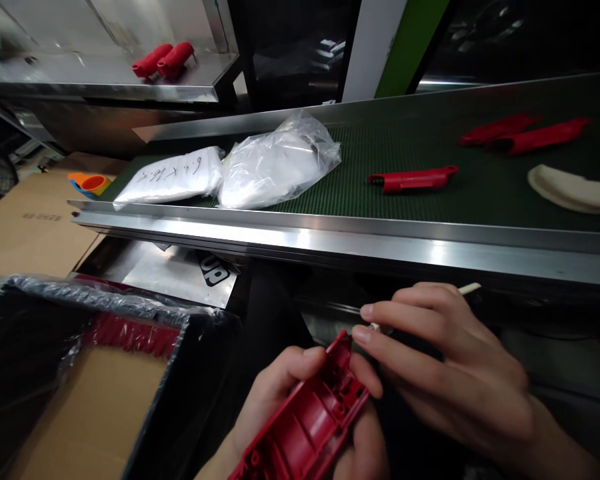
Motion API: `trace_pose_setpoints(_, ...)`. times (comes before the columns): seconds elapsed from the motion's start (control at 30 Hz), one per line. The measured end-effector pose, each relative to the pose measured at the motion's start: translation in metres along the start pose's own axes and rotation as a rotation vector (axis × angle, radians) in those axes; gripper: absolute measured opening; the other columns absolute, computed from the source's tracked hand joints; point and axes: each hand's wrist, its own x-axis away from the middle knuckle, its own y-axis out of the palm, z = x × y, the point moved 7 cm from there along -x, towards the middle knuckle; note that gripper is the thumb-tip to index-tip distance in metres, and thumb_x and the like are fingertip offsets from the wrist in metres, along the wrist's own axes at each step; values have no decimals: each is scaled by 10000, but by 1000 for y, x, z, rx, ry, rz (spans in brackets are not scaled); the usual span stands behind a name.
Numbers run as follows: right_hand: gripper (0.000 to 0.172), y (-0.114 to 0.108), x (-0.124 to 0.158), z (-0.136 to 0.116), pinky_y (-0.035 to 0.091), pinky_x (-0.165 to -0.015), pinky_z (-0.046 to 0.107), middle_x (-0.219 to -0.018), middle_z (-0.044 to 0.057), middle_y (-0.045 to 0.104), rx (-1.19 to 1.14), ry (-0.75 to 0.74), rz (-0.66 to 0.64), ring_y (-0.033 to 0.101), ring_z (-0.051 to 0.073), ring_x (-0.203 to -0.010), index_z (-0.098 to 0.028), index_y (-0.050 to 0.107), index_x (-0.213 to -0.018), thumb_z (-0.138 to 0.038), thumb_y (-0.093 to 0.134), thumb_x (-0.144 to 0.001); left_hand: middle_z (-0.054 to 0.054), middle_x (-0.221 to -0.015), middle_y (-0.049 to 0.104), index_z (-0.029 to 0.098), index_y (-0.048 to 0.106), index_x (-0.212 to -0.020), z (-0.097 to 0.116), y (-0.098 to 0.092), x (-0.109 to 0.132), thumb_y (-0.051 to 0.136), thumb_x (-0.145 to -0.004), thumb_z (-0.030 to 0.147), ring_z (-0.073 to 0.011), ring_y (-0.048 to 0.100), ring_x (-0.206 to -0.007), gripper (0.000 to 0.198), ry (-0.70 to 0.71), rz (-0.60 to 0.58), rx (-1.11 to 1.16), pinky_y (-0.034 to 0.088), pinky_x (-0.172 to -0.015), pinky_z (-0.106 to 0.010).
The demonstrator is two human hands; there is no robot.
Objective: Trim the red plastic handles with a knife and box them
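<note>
My left hand (300, 400) is wrapped round a red plastic shell part (305, 420), its ribbed inner side facing up. My right hand (445, 360) is closed in a pinch on a thin cream-coloured stick tool (470, 289), whose tip touches the top end of the red part. Both hands are low in front of the conveyor's steel edge (330, 233).
On the green conveyor belt (380, 193) lie two clear plastic bags (275, 163), three red plastic parts (413, 179) and a cream part (570, 189). A black-lined cardboard box (90, 387) stands at lower left. Two red parts (163, 59) rest on a steel shelf behind.
</note>
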Motion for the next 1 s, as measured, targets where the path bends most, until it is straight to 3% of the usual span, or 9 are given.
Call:
trace_pose_setpoints(0.2,327,0,-1,0,481,-787,453,-1138,107,633,-7,-23,1,558,254,-994,-154,641,-1161,-16,562,-875,-53,-528,581,88,681,-985,2,-9,2,278,-951,421,-113,381,-343,524,20,56,-60,265,-327,-187)
trace_pose_setpoints(0.33,347,-7,-4,10,490,-736,426,-1079,103,657,42,10,39,591,246,-942,-155,638,-1169,-20,611,-850,-76,-566,589,44,727,-863,-7,-14,3,576,-754,418,-113,476,-444,417,-193,82,-242,321,-388,-176)
trace_pose_setpoints(0.4,355,-14,-5,16,496,-731,409,-1028,94,664,81,75,91,615,232,-911,-177,639,-1169,-26,617,-848,-83,-576,582,39,736,-818,-8,-15,2,619,-690,409,-112,479,-469,408,-224,91,-274,310,-392,-177)
trace_pose_setpoints(0.47,397,-19,-5,21,512,-752,391,-1031,83,661,60,151,147,629,219,-923,-207,633,-1181,-8,615,-837,-72,-557,578,55,733,-838,-4,-16,-1,573,-740,417,-109,449,-438,407,-169,116,-233,286,-375,-183)
trace_pose_setpoints(0.6,434,-15,-4,24,552,-759,330,-1126,63,636,-155,289,153,637,187,-945,-227,602,-1235,-48,624,-840,-63,-506,592,111,694,-913,-3,-11,-6,459,-821,491,-153,458,-366,456,-184,12,-151,331,-339,-217)
trace_pose_setpoints(0.7,369,-1,-8,24,530,-621,228,-1037,31,626,-327,389,26,616,113,-789,-240,597,-1236,-149,637,-880,-66,-504,600,113,678,-945,0,-14,-5,323,-904,455,-153,468,-352,494,-124,42,-92,339,-319,-208)
trace_pose_setpoints(0.83,113,16,-20,16,506,-629,181,-864,-23,620,-562,390,-157,606,66,-725,-217,657,-974,-138,618,-903,-104,-546,635,51,682,-923,-3,-16,-1,344,-915,432,-157,521,-360,509,-179,66,-63,356,-301,-196)
trace_pose_setpoints(0.9,116,17,-22,19,496,-627,173,-792,-40,616,-581,444,-115,606,57,-692,-207,642,-876,-124,577,-923,-116,-589,657,55,678,-945,-3,-15,-1,315,-936,428,-168,555,-373,520,-220,57,-80,385,-301,-198)
trace_pose_setpoints(1.0,120,6,-14,33,461,-532,144,-704,-60,612,-404,607,93,573,47,-590,-227,635,-839,-212,579,-945,-91,-635,668,112,653,-1068,6,-9,-7,278,-977,427,-149,570,-389,498,-143,50,-162,435,-344,-187)
